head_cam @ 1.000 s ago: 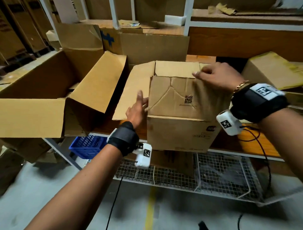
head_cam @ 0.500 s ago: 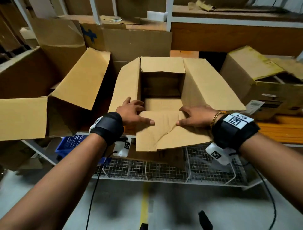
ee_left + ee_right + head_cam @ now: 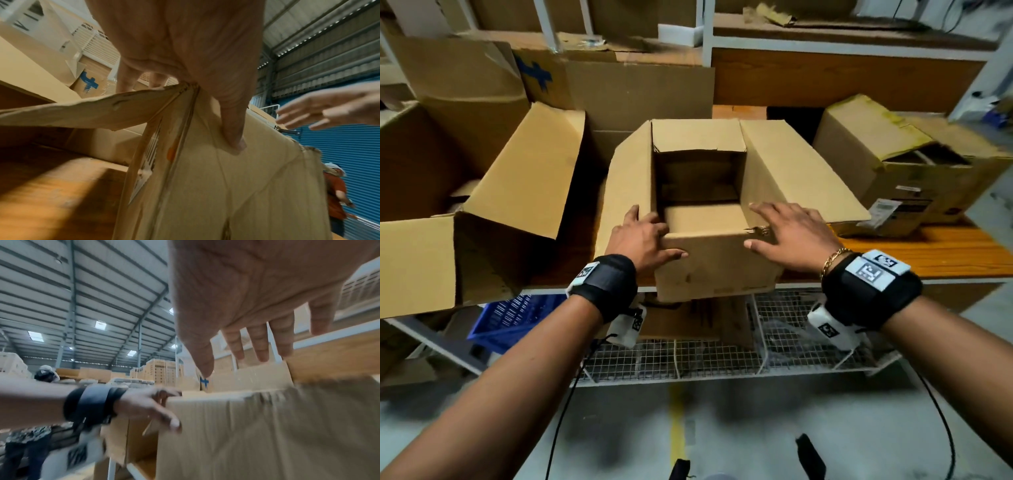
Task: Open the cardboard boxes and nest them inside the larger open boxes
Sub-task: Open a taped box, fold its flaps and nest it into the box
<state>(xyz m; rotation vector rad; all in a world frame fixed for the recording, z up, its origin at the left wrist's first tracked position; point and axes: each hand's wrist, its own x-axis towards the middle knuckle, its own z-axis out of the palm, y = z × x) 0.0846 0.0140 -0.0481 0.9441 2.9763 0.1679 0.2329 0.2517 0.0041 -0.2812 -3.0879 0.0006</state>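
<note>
Head view, nearest: wire-mesh shelf (image 3: 688,356) below the bench edge; a blue crate (image 3: 513,318) beside it
Left hand (image 3: 643,236): grips the near-left corner of the small box (image 3: 715,260); thumb on the front wall, fingers curled over the rim, as the left wrist view confirms
Right hand (image 3: 787,236): fingers spread and straight over the near-right corner; holds nothing; whether it touches the rim I cannot tell
Small box: sits on the wooden bench (image 3: 928,250), front overhanging the edge; all four flaps out, inside in view
Large open box (image 3: 493,192): just left of the small box, on its side, mouth towards it
Far right: a worn box (image 3: 893,171), flaps partly shut
Risk: a one-handed lift could twist the creased corner and tip the box off the edge; splayed flaps may snag on the large box's mouth
</note>
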